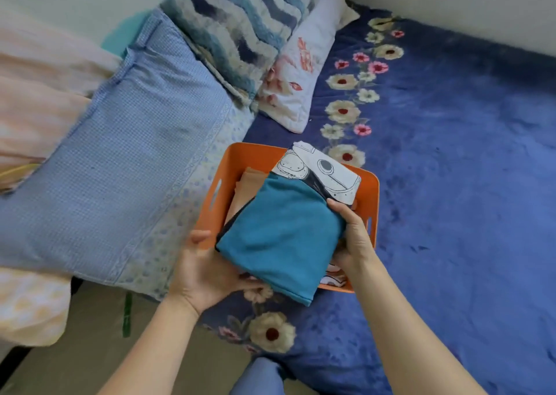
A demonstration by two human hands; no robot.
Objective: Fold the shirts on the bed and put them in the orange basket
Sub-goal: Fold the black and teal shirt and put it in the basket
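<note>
Pillows point(120, 159) crowd the orange basket point(216, 184) on the bed point(451, 184); left hand point(204, 271) and right hand point(355, 235) grip a folded teal shirt point(279, 232) above it.

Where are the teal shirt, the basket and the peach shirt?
Teal shirt point(279, 232): head view, middle of the folded cloth.
Basket point(255, 156): head view, inside of its far wall.
Peach shirt point(240, 193): head view, its visible folded part.
</note>
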